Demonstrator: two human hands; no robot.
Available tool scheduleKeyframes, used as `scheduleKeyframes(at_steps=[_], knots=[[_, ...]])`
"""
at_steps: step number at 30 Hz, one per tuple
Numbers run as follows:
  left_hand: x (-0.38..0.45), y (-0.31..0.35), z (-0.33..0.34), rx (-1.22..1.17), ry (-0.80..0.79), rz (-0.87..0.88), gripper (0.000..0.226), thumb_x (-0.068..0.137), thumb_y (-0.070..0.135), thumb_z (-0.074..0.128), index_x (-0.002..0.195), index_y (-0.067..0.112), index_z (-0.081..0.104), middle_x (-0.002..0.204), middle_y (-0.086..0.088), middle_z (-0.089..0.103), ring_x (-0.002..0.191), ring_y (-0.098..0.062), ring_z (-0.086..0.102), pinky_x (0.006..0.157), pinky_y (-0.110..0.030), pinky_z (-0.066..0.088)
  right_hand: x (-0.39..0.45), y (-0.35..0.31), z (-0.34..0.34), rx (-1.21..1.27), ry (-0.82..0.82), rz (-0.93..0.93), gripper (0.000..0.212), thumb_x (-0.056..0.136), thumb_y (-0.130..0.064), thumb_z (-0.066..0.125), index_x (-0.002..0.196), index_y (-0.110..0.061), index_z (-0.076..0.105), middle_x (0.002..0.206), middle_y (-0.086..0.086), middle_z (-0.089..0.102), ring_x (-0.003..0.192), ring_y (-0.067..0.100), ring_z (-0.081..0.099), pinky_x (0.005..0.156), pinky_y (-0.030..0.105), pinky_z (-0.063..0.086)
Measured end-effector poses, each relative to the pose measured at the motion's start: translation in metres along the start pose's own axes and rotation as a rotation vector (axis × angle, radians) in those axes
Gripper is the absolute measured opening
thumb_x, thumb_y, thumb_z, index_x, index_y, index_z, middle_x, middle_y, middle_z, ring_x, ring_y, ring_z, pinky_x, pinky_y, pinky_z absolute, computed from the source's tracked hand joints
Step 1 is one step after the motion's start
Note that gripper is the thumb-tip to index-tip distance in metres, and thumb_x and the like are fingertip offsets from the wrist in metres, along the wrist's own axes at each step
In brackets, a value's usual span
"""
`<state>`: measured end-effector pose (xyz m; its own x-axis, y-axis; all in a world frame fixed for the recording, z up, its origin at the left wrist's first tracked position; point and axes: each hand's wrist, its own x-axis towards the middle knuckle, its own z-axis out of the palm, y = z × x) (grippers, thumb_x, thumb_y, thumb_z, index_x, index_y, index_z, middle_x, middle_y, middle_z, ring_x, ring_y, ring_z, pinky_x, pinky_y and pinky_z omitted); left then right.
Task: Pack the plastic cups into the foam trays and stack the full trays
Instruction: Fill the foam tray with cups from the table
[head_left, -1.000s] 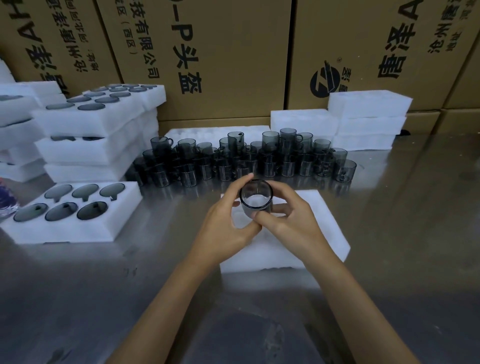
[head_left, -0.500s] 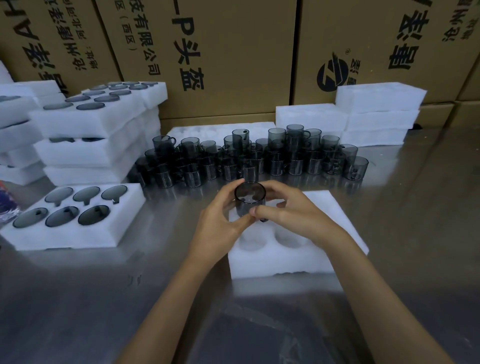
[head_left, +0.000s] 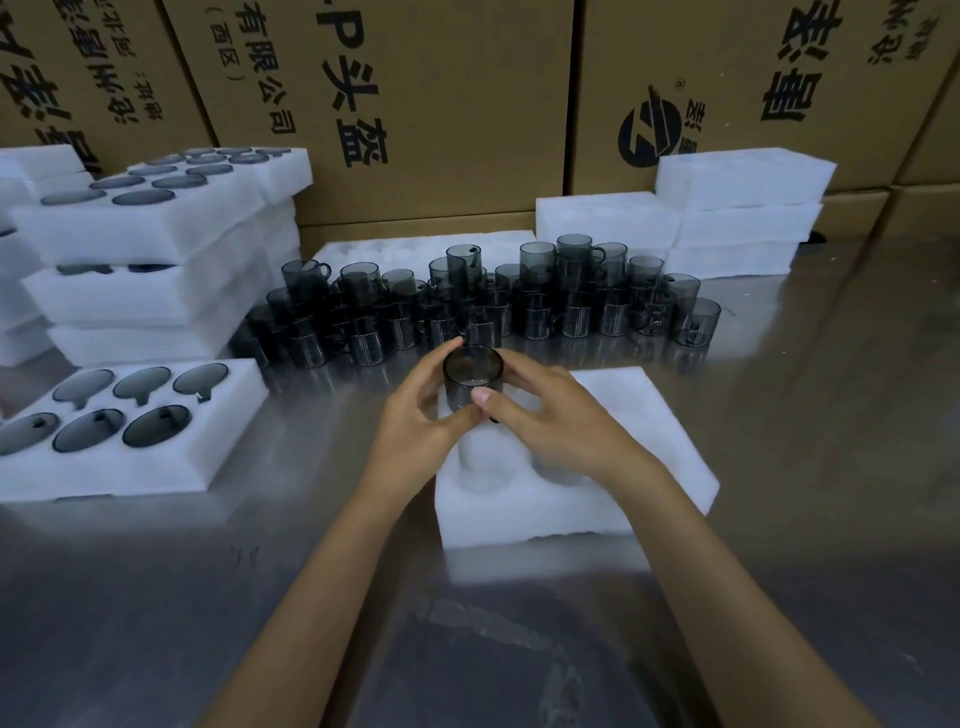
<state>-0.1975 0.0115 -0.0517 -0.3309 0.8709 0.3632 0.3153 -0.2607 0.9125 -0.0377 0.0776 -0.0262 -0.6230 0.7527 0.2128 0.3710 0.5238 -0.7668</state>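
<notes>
Smoky grey plastic, the cup (head_left: 471, 382) stands upright and mouth-up between both hands over the far left corner of the foam tray (head_left: 639, 447). The left hand (head_left: 415, 415) curls round its left side and the right hand (head_left: 550, 415) wraps the right side, thumb tip pressed on the front wall, so the two hands meet around it. Whether its base already sits in a pocket cannot be told, as the fingers cover it. Just behind the hands a crowd of loose cups (head_left: 493, 306) stands on the steel table (head_left: 831, 467), some piled on others. To the left lies a filled tray (head_left: 171, 467) with six cups in it, and behind that a stack of full trays (head_left: 150, 260). Empty trays (head_left: 743, 208) are piled at the back right against cardboard boxes (head_left: 441, 104).
</notes>
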Motion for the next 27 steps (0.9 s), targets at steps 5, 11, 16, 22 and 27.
scheduleKeyframes(at_steps=[5, 11, 16, 22, 27], knots=[[0.0036, -0.0029, 0.0004, 0.026, 0.021, 0.029, 0.058, 0.074, 0.034, 0.085, 0.125, 0.048, 0.061, 0.125, 0.016, 0.067, 0.121, -0.004, 0.059, 0.106, -0.036, 0.045, 0.0023, 0.0022, -0.0009, 0.082, -0.002, 0.030, 0.053, 0.095, -0.052, 0.059, 0.144, -0.041, 0.046, 0.138, -0.018, 0.059, 0.140, 0.013, 0.041, 0.114, 0.044, 0.037], [0.0041, -0.0051, -0.0013, 0.027, 0.010, 0.003, 0.056, 0.065, 0.051, 0.084, 0.117, 0.048, 0.064, 0.120, 0.018, 0.069, 0.115, -0.003, 0.063, 0.101, -0.036, 0.048, 0.0019, 0.0039, -0.0012, 0.091, 0.004, 0.050, 0.054, 0.094, -0.051, 0.061, 0.145, -0.043, 0.046, 0.140, -0.014, 0.059, 0.139, 0.010, 0.043, 0.113, 0.043, 0.039], [0.0021, -0.0066, -0.0016, 0.049, -0.020, 0.009, 0.057, 0.062, 0.052, 0.083, 0.115, 0.054, 0.062, 0.121, 0.021, 0.067, 0.118, 0.000, 0.060, 0.099, -0.030, 0.045, 0.0003, 0.0062, -0.0022, 0.124, 0.028, 0.034, 0.053, 0.089, -0.037, 0.074, 0.137, -0.033, 0.054, 0.133, -0.014, 0.064, 0.131, -0.001, 0.050, 0.113, 0.037, 0.039], [0.0003, -0.0071, -0.0020, 0.040, -0.029, -0.050, 0.056, 0.066, 0.046, 0.084, 0.117, 0.045, 0.062, 0.120, 0.022, 0.067, 0.119, 0.000, 0.058, 0.102, -0.033, 0.048, 0.0039, 0.0073, 0.0005, 0.060, 0.006, 0.062, 0.051, 0.092, -0.046, 0.065, 0.141, -0.037, 0.052, 0.136, -0.012, 0.060, 0.138, 0.008, 0.042, 0.113, 0.043, 0.037], [-0.0022, -0.0032, -0.0049, -0.049, -0.047, -0.157, 0.041, 0.084, 0.030, 0.073, 0.124, 0.036, 0.067, 0.126, 0.012, 0.067, 0.122, -0.009, 0.059, 0.109, -0.044, 0.045, 0.0019, 0.0096, -0.0015, 0.021, 0.025, 0.052, 0.040, 0.102, -0.030, 0.053, 0.142, -0.032, 0.054, 0.144, -0.011, 0.052, 0.142, 0.007, 0.027, 0.114, 0.025, 0.025]])
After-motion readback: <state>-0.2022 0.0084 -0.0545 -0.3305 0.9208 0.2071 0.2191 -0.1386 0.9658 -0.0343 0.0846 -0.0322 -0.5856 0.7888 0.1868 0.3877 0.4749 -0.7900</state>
